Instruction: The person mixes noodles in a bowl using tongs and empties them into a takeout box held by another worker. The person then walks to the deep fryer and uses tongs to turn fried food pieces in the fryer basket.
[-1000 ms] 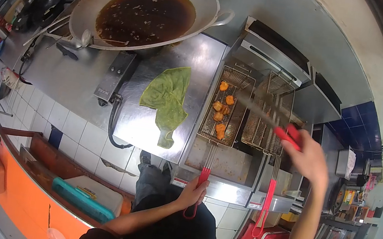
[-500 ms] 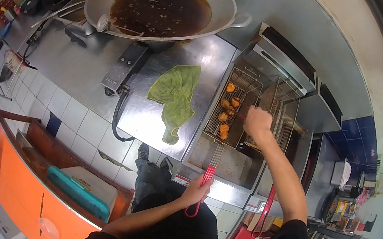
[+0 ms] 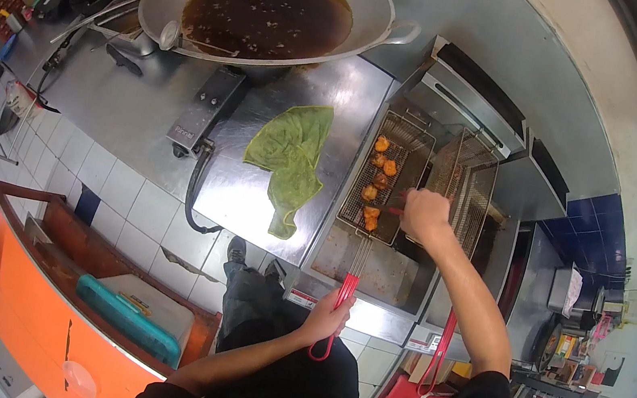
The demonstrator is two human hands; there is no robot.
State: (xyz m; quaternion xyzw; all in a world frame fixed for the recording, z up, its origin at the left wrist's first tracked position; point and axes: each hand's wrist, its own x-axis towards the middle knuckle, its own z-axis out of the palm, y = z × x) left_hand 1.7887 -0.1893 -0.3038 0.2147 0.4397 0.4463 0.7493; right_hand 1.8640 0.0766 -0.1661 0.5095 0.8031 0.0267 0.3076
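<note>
My left hand (image 3: 327, 319) is wrapped round the red-coated handle (image 3: 349, 286) of a wire fryer basket (image 3: 352, 212). Several browned, fried food pieces (image 3: 380, 181) lie in a rough row along that basket. Above the basket's right edge, my right hand (image 3: 426, 213) is closed on a slim red utensil (image 3: 395, 211), possibly tongs. Its end reaches in beside the lower pieces; most of it is hidden by the fingers. Just right of this hand is a second wire basket (image 3: 473, 190), whose red handle (image 3: 439, 354) sticks out toward my body.
A green cloth (image 3: 291, 164) lies on the steel counter (image 3: 235, 187) to the left. Behind it stands a large wok (image 3: 376, 24) of dark liquid, with a ladle (image 3: 170, 36) at its rim. A black hose (image 3: 192, 198) hangs over the counter's front edge.
The red utensil's end has moved down and left toward the lower food pieces. Pieces in the basket have shifted position. My left hand stays on the basket handle.
</note>
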